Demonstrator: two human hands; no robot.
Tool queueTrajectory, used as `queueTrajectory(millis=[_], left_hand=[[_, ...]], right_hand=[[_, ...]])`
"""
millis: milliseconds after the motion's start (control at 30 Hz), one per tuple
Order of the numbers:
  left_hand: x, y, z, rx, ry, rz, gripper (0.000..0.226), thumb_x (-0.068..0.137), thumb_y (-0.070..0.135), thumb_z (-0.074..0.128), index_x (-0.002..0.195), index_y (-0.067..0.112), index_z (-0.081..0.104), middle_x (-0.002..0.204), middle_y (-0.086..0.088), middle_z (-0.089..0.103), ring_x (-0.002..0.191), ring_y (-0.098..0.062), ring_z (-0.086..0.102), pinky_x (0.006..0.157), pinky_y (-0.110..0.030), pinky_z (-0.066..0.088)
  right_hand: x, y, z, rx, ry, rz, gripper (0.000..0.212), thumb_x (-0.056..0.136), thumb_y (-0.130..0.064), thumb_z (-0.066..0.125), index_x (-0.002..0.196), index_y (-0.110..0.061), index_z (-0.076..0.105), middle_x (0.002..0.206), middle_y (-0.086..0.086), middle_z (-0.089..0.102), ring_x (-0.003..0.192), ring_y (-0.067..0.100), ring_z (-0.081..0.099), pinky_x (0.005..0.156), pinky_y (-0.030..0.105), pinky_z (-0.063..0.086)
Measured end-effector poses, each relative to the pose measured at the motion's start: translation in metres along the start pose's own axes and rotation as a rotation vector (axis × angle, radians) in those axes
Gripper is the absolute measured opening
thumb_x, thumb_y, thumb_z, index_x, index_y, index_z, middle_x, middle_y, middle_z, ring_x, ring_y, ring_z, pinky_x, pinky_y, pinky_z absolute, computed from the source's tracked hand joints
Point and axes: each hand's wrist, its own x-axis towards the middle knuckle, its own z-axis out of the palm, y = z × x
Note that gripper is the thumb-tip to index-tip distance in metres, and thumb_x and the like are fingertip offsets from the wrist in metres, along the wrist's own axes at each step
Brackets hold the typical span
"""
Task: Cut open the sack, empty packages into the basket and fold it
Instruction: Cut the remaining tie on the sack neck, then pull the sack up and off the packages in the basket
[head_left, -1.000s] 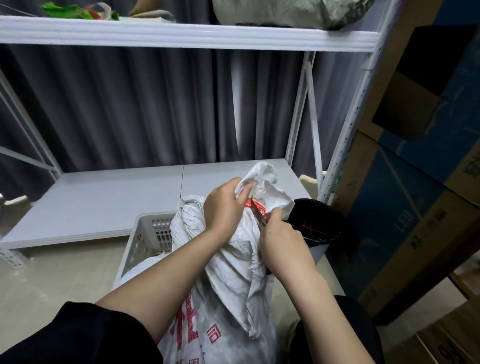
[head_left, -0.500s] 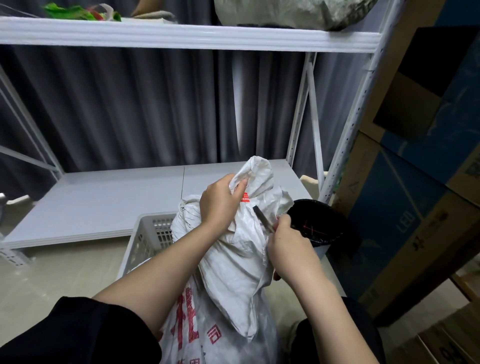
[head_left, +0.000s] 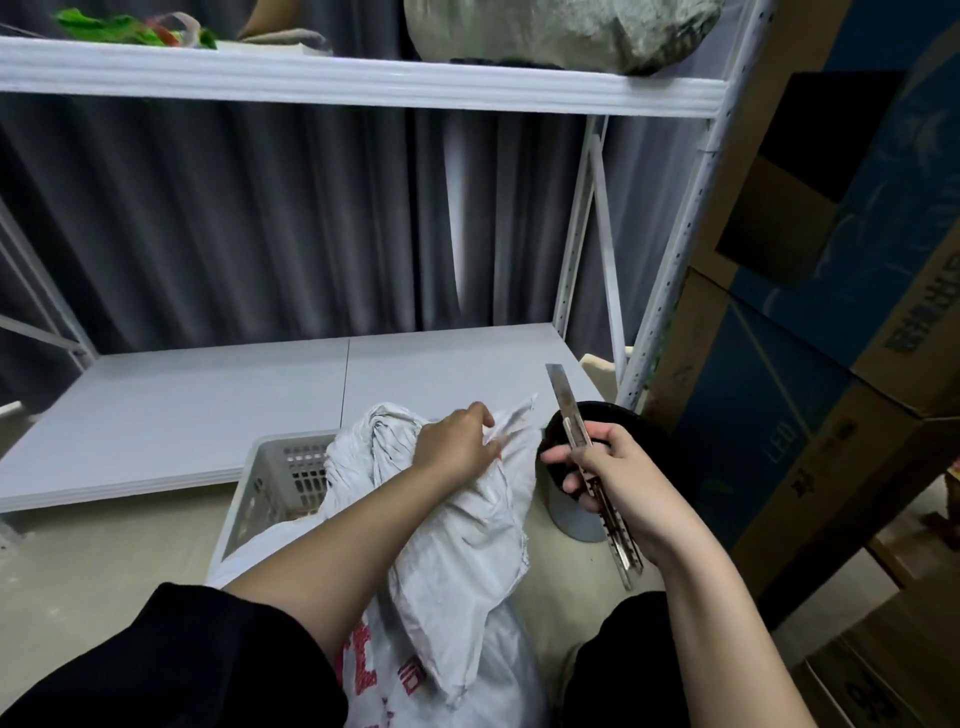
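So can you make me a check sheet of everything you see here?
Surface: pale floor; grey low shelf behind.
Job's things: white sack leaning over the white basket; knife, blade out, pointing up.
Clutter: black-lined bin.
Grip: left hand pinches the sack top; right hand holds the knife, clear of the sack.
Cables: nothing seen.
Surroundings: grey curtain, cardboard boxes, white rack.

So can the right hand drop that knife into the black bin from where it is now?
Probably yes. The right hand grips the knife right over the open black bin, with nothing between them. The left hand and sack lie off to the side.
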Motion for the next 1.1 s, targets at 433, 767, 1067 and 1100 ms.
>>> queueTrajectory(millis=[433,767,1067,1100], left_hand=[[-0.023,-0.001,0.083,0.712,-0.291,0.193,0.062,0.095,0.051,0.034,0.147,0.019,0.026,0.143,-0.011,0.043,0.134,-0.029,0.035,0.116,-0.053,-0.002],[-0.001,0.041,0.168,0.863,-0.377,0.407,0.064,0.098,0.037,0.034,0.149,0.002,0.019,0.151,-0.018,0.029,0.142,-0.033,0.019,0.118,-0.048,-0.004],[0.027,0.057,0.284,0.731,-0.611,0.325,0.057,0.098,0.033,0.037,0.147,0.006,0.027,0.148,-0.014,0.036,0.14,-0.028,0.028,0.12,-0.042,0.001],[0.03,0.056,0.298,0.696,-0.637,0.297,0.059,0.097,0.038,0.04,0.146,0.006,0.031,0.146,-0.014,0.039,0.139,-0.027,0.031,0.12,-0.042,0.003]], right_hand=[[0.042,0.072,-0.024,-0.013,0.071,0.16,0.016,0.101,-0.015,0.041,0.116,-0.011,0.04,0.087,0.008,0.07,0.04,0.012,0.059,0.034,0.015,0.028],[0.096,0.199,-0.067,0.016,0.236,0.442,0.019,0.093,-0.002,0.049,0.084,-0.017,0.043,0.085,0.006,0.051,0.05,0.015,0.06,0.038,0.019,0.046],[0.151,0.328,-0.08,-0.149,0.292,0.587,0.02,0.082,-0.01,0.059,0.102,-0.009,0.056,0.091,0.013,0.065,0.083,0.031,0.063,0.083,0.045,0.055],[0.159,0.35,-0.081,-0.173,0.293,0.611,0.027,0.08,-0.011,0.061,0.106,-0.007,0.057,0.096,0.015,0.066,0.088,0.032,0.063,0.087,0.045,0.053]])
